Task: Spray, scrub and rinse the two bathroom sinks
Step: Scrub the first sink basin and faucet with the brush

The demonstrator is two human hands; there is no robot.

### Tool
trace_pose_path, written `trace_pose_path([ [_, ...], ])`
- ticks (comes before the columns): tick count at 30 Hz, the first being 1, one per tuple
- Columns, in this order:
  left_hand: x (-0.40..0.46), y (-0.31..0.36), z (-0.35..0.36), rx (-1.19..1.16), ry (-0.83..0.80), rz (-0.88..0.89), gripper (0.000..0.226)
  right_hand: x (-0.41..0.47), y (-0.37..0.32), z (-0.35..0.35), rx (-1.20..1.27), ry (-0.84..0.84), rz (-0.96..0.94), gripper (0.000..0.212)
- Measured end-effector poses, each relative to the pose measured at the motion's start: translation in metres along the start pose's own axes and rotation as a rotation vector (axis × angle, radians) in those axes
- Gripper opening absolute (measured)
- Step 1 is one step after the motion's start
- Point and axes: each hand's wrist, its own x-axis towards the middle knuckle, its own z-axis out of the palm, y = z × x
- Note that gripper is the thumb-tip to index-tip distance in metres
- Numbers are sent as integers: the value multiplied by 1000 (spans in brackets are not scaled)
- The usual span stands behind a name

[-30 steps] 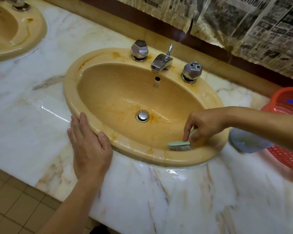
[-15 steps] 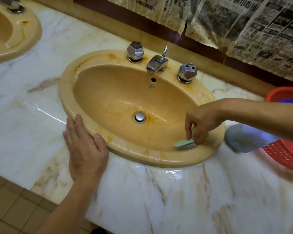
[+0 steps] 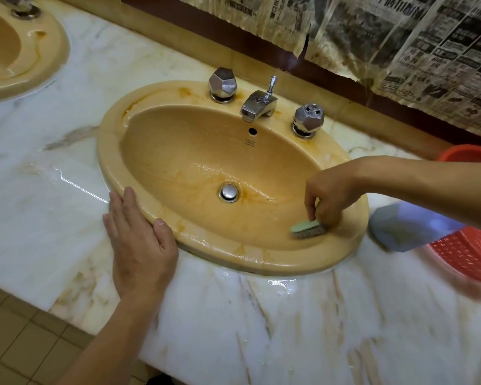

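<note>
A wet, rust-stained yellow oval sink [image 3: 114, 159] is set in the white marble counter [image 3: 261, 315]. My right hand [image 3: 328, 195] grips a pale green scrub brush [image 3: 307, 229], bristles down on the sink's inner wall at the near right. My left hand [image 3: 139, 243] lies flat, fingers together, on the counter against the sink's near left rim. A second yellow sink [image 3: 47, 51] shows at the top left, partly cut off.
A chrome spout [image 3: 257, 105] and two faceted chrome knobs [image 3: 222, 83] [image 3: 308, 119] stand on the back rim, and a drain plug [image 3: 228, 192] sits in the bowl. A red basket [image 3: 472, 251] and a grey-blue cloth [image 3: 408, 229] lie at the right. Newspaper [image 3: 400, 37] covers the wall.
My right hand and the brush have stayed at the sink's near right wall, shifting slightly along it. My left hand keeps its place by the rim. The view has shifted a little.
</note>
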Motion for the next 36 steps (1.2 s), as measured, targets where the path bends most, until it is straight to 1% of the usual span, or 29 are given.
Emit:
trace_pose_path([
  [3, -1, 1, 0, -1, -8, -13, 73, -3, -2, 3, -52, 18, -20, 23],
  [6, -1, 1, -1, -10, -15, -24, 73, -8, 6, 4, -112, 91, 35, 19],
  [9, -1, 1, -1, -7, -12, -13, 73, -14, 7, 13, -132, 141, 23, 17],
  [12, -1, 1, -1, -12, -12, -21, 73, -19, 13, 19, -143, 268, 35, 7],
  [14, -1, 1, -1, -18, -12, -21, 73, -23, 16, 22, -148, 340, 57, 5],
  [19, 0, -1, 0, -19, -6, -18, 73, -32, 18, 29, -174, 397, 71, 16],
  [21, 0, -2, 1, -11, -1, -4, 72, -35, 22, 28, -130, 370, 33, 22],
  [24, 0, -2, 1, -8, 2, 1, 72, -44, 27, 26, -3, 280, -38, 30],
  [26, 0, -2, 1, -10, 1, -3, 72, -49, 30, 25, 78, 287, -55, 28],
  [29, 0, -1, 0, -4, 3, 9, 73, -51, 36, 29, 173, 404, -53, 19],
  [32, 1, -1, 0, 6, 3, 14, 73, -48, 39, 37, 219, 548, -31, 15],
  [36, 1, -1, 0, 6, 2, 15, 73, -40, 33, 50, 273, 635, 10, 10],
])
